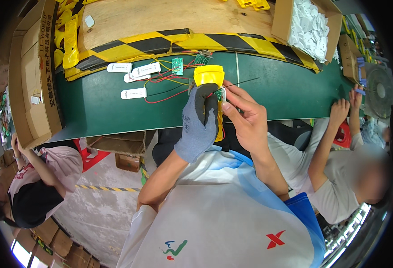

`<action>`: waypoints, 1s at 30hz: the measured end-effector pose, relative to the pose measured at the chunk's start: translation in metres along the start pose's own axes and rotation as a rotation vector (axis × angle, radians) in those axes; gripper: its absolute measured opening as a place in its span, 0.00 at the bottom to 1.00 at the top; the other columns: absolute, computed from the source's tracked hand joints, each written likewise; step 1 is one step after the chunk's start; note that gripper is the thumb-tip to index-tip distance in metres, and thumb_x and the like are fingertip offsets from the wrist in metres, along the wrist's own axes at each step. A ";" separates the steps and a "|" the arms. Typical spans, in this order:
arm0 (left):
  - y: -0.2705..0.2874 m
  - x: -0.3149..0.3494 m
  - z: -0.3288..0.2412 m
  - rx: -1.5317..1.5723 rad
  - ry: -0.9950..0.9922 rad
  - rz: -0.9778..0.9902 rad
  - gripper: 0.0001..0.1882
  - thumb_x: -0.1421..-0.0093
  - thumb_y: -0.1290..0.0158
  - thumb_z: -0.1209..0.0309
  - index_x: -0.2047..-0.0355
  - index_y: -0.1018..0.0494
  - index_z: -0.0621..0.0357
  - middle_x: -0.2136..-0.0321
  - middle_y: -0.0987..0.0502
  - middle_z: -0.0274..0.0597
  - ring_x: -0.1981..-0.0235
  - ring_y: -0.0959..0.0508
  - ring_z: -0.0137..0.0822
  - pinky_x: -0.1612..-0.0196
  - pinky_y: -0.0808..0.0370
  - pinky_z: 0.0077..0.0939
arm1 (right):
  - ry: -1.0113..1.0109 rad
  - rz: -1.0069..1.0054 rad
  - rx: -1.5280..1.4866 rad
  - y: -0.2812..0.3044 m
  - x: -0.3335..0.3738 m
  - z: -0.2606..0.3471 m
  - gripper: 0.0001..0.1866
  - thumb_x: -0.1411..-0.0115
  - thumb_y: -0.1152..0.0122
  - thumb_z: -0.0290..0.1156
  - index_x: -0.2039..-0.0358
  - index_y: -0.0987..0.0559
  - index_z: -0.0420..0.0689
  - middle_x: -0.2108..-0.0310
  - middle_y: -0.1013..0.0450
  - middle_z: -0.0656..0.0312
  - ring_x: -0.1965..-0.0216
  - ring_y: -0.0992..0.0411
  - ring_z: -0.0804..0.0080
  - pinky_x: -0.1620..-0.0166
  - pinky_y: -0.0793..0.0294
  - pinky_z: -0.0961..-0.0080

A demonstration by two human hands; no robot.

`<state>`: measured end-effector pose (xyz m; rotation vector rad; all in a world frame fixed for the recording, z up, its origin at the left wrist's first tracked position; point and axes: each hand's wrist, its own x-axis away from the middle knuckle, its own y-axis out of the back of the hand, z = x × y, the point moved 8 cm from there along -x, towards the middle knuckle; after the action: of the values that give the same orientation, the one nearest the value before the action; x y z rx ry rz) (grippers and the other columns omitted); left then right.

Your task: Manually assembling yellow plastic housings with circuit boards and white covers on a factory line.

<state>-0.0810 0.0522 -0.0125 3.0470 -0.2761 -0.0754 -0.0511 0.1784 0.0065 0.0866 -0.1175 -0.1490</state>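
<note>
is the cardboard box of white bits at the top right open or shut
Open: no flap covers the top of the cardboard box, and the white plastic pieces heaped inside are in plain view.

People are occupying places on either side along one long green workbench (290, 96), so this is looking like a small electronics assembly workshop. Green circuit boards (177, 66) are lying on the bench, with red and yellow wires trailing among them and white plastic casings (134, 93). A cardboard box (282, 20) is holding a heap of identical white plastic parts (309, 29), and yellow plastic shells (71, 42) are piling up beside a wooden board (152, 20) edged with black-and-yellow hazard tape (214, 41). A similar stripe (107, 188) is crossing the worn floor (102, 212), cartons (60, 243) are stacking up behind, and a large fan (379, 87) is standing at the right.
</note>
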 end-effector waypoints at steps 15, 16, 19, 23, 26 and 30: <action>-0.002 0.002 0.000 -0.060 -0.053 0.017 0.13 0.41 0.53 0.76 0.55 0.33 0.62 0.64 0.28 0.57 0.64 0.25 0.55 0.62 0.27 0.40 | 0.180 -0.055 0.096 -0.001 0.008 0.004 0.17 0.42 0.41 0.17 0.51 0.23 0.33 0.48 0.28 0.51 0.58 0.25 0.70 0.54 0.26 0.79; -0.003 0.002 -0.003 -0.067 -0.108 0.016 0.14 0.41 0.52 0.76 0.54 0.33 0.62 0.63 0.28 0.56 0.64 0.25 0.57 0.62 0.27 0.41 | 0.222 -0.033 0.131 -0.001 0.007 0.006 0.17 0.43 0.41 0.16 0.51 0.23 0.33 0.49 0.28 0.51 0.59 0.25 0.71 0.55 0.26 0.79; -0.004 0.004 -0.003 -0.115 -0.156 0.020 0.13 0.40 0.55 0.80 0.54 0.31 0.63 0.62 0.27 0.52 0.62 0.24 0.47 0.60 0.27 0.33 | 0.262 0.004 0.168 0.002 0.004 0.006 0.17 0.44 0.40 0.15 0.52 0.22 0.32 0.49 0.28 0.51 0.61 0.26 0.73 0.56 0.26 0.80; -0.009 -0.002 -0.011 -0.262 -0.196 0.077 0.13 0.42 0.52 0.80 0.56 0.31 0.63 0.63 0.28 0.55 0.63 0.25 0.55 0.61 0.27 0.39 | 0.260 -0.007 0.187 0.007 0.000 0.005 0.16 0.43 0.41 0.16 0.53 0.22 0.33 0.50 0.27 0.50 0.60 0.25 0.73 0.57 0.26 0.81; -0.014 -0.003 -0.004 -0.159 -0.181 0.151 0.19 0.44 0.49 0.76 0.51 0.35 0.61 0.57 0.32 0.62 0.63 0.26 0.61 0.64 0.27 0.47 | 0.237 -0.102 0.157 0.008 0.005 0.005 0.16 0.42 0.41 0.17 0.52 0.22 0.33 0.51 0.26 0.50 0.59 0.25 0.72 0.57 0.26 0.81; -0.014 -0.005 -0.003 -0.098 -0.118 0.120 0.18 0.42 0.50 0.75 0.50 0.36 0.61 0.59 0.31 0.62 0.64 0.26 0.61 0.65 0.27 0.46 | 0.262 -0.100 0.274 0.008 0.002 0.013 0.16 0.42 0.41 0.17 0.52 0.22 0.33 0.51 0.26 0.49 0.59 0.25 0.70 0.57 0.26 0.81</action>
<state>-0.0834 0.0673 -0.0101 2.9257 -0.4481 -0.2534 -0.0501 0.1846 0.0207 0.3843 0.1292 -0.2198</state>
